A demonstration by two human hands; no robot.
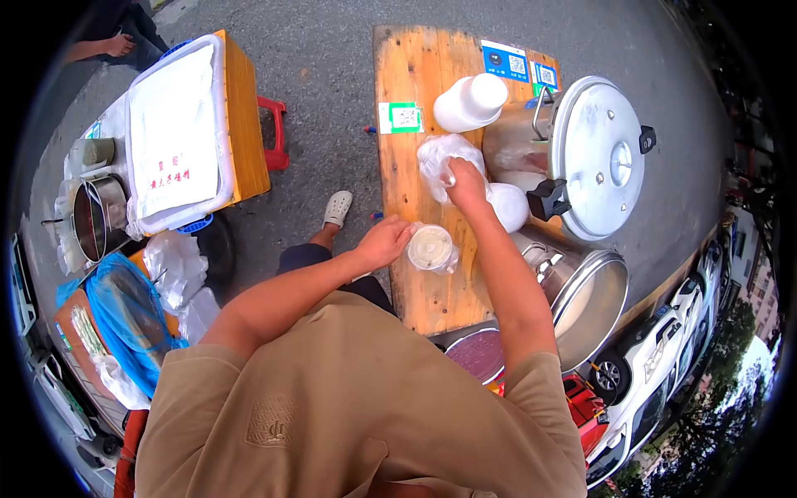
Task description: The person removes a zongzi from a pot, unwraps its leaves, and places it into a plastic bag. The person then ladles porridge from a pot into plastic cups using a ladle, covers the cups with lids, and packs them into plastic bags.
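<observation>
My left hand (386, 241) is closed against the left side of a clear plastic cup (431, 247), which stands on the wooden table (415, 295). The cup's contents look pale, and I cannot tell whether a lid covers them. Farther up the table, my right hand (466, 181) has its fingers curled at a crumpled clear plastic bag (433, 158). Whatever lies between those fingertips is hidden. White round lids or bowls (508, 206) sit just beside my right wrist, and a stack of white cups (471, 103) lies beyond the bag.
A large lidded steel pot (598, 158) and an open steel pot (591, 307) stand along the right. QR code cards (404, 117) lie on the table. To the left are a white-covered box (178, 133), a red stool (273, 133) and plastic bags (176, 266). Another person's hand (120, 45) shows top left.
</observation>
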